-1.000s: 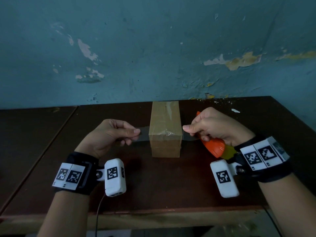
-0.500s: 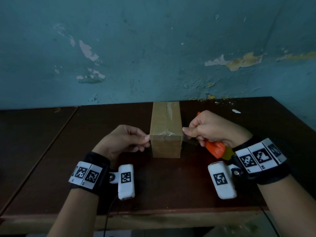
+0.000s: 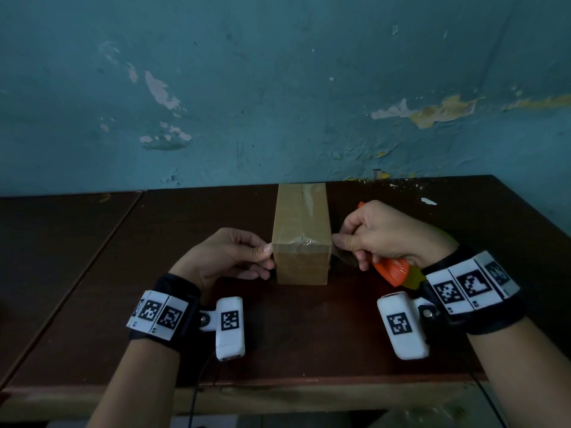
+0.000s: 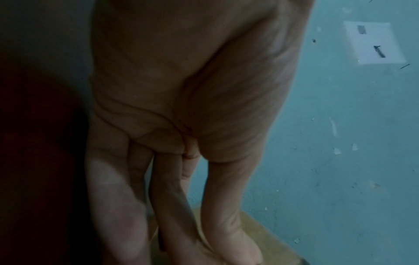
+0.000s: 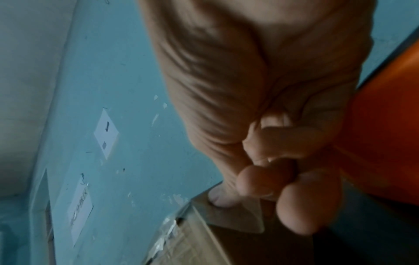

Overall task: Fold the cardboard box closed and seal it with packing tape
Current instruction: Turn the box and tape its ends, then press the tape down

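A tall brown cardboard box (image 3: 301, 217) lies closed on the table, with old tape along its top seam. A clear tape strip (image 3: 301, 241) runs across its top near the front edge. My left hand (image 3: 266, 251) pinches the strip's end right at the box's left edge; the left wrist view shows the thumb and long fingers (image 4: 127, 206) reaching down to the box (image 4: 260, 238). My right hand (image 3: 340, 242) curls round an orange tape dispenser (image 3: 391, 270) and pinches the tape (image 5: 249, 215) at the box's right top edge (image 5: 204, 242).
The dark brown table (image 3: 278, 350) ends in a front edge close to my wrists. A second table (image 3: 61, 242) abuts on the left. A peeling blue wall (image 3: 278, 103) stands just behind the box. A small white scrap (image 3: 429, 201) lies at the back right.
My left hand has moved right, from a stretched-out strip to the box's left edge. The right hand with the dispenser has drawn in against the box's right side.
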Demonstrator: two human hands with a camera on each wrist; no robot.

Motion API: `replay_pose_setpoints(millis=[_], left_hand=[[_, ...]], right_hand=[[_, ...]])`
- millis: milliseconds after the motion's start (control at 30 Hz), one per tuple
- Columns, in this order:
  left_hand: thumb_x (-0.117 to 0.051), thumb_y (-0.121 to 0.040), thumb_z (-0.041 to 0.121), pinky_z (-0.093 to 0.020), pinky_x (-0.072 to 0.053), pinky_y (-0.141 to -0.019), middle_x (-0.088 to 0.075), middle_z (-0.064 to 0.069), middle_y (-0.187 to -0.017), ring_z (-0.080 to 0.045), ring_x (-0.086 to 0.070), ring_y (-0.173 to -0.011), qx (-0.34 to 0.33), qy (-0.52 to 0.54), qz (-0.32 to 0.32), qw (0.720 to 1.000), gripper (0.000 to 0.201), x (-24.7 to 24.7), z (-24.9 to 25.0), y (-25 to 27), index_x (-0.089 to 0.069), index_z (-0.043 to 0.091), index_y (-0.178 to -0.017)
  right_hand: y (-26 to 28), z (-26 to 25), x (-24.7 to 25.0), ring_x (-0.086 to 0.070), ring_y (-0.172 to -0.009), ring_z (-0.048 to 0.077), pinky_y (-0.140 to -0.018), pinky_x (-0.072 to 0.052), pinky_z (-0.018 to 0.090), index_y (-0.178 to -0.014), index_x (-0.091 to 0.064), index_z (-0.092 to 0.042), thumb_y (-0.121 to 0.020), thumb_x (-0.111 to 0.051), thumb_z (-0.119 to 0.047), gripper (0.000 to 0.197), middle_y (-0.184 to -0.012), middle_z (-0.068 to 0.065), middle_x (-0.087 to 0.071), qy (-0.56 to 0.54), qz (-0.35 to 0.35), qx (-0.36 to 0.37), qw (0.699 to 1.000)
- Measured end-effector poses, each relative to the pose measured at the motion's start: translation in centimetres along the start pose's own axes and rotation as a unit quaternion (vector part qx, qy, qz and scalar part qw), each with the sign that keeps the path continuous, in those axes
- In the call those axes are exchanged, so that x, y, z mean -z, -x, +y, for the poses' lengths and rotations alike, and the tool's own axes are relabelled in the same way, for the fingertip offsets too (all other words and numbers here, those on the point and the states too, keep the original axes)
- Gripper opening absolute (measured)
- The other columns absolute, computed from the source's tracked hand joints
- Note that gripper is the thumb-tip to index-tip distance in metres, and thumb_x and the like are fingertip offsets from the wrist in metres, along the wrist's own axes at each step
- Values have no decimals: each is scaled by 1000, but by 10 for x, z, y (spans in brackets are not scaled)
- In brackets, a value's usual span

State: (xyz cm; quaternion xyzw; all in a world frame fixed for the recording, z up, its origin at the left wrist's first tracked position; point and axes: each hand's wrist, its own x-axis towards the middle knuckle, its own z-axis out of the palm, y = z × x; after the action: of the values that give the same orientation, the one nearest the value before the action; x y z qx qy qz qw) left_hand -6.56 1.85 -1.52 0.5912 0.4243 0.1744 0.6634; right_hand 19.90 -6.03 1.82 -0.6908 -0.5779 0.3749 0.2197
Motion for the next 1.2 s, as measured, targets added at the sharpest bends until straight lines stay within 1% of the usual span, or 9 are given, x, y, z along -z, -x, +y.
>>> replay_pose_setpoints(millis=[100,233,400,533,700,800,967,1067,1200], left_hand=[[-81,-57,40,-18,-58,-59,-77,-7,-80,-15,-76,-74,-1,-4,3,1000,47,-1,1,1,-71,8,-91],[-78,-66,35,-20,-59,-60,-78,-8,-82,-16,-77,-75,13,-3,7,1000,41,1,2,3,-69,7,-95],[-82,-55,45,-18,-58,-57,-79,-14,-92,-18,-77,-74,24,-35,17,999,61,-1,3,3,-67,6,-100],[-79,-66,21,-23,-61,-63,-78,-9,-82,-19,-77,-74,2,-51,39,998,44,-1,1,1,-68,4,-105],[-80,-73,-2,-24,-61,-64,-77,-9,-80,-16,-76,-73,-19,-78,55,995,37,-2,3,-2,-67,-1,-108],[-80,-75,-9,-24,-61,-64,-78,-8,-79,-15,-76,-71,-32,-100,72,992,37,0,1,-2,-67,-4,-109],[-82,-74,-6,-23,-61,-64,-79,-5,-79,-14,-76,-72,-66,-87,123,986,38,5,2,-1,-67,-1,-108],[-80,-77,1,-23,-60,-66,-79,-6,-84,-19,-77,-82,-98,-77,168,978,32,4,4,0,-68,5,-106],[-78,-85,13,-30,-60,-78,-77,-6,-92,-16,-75,-86,-199,-75,270,939,23,2,7,1,-68,12,-107]], right_hand=[[-1,0,-2,-65,-49,13,-48,-46,23,-94,-70,-14,-90,-73,-40,26,-55,1,-67,14,26,-10,999],[2,-1,-3,-64,-47,13,-56,-55,29,-92,-70,-17,-86,-73,-51,34,-58,2,-69,61,58,-18,996],[2,-3,-4,-71,-51,14,-62,-62,34,-91,-68,-19,-82,-79,-44,29,-65,4,-74,85,50,-8,995],[4,-4,-6,-73,-55,17,-69,-64,40,-91,-68,-18,-79,-83,-39,28,-66,5,-75,97,46,7,994],[3,-4,-8,-75,-59,23,-65,-65,44,-88,-68,-17,-75,-89,-33,30,-64,7,-74,107,59,30,992],[2,-4,-7,-74,-55,20,-62,-64,40,-86,-67,-19,-71,-92,-34,33,-62,5,-73,113,72,43,990],[4,-4,-4,-70,-48,11,-58,-61,32,-85,-67,-21,-74,-90,-31,28,-59,1,-72,109,123,71,984],[3,-3,-3,-69,-46,9,-56,-61,31,-82,-66,-21,-77,-88,-30,24,-57,0,-71,107,144,78,981],[0,-1,-5,-69,-47,10,-59,-64,39,-78,-67,-20,-84,-82,-32,21,-54,-1,-70,96,191,106,971]])
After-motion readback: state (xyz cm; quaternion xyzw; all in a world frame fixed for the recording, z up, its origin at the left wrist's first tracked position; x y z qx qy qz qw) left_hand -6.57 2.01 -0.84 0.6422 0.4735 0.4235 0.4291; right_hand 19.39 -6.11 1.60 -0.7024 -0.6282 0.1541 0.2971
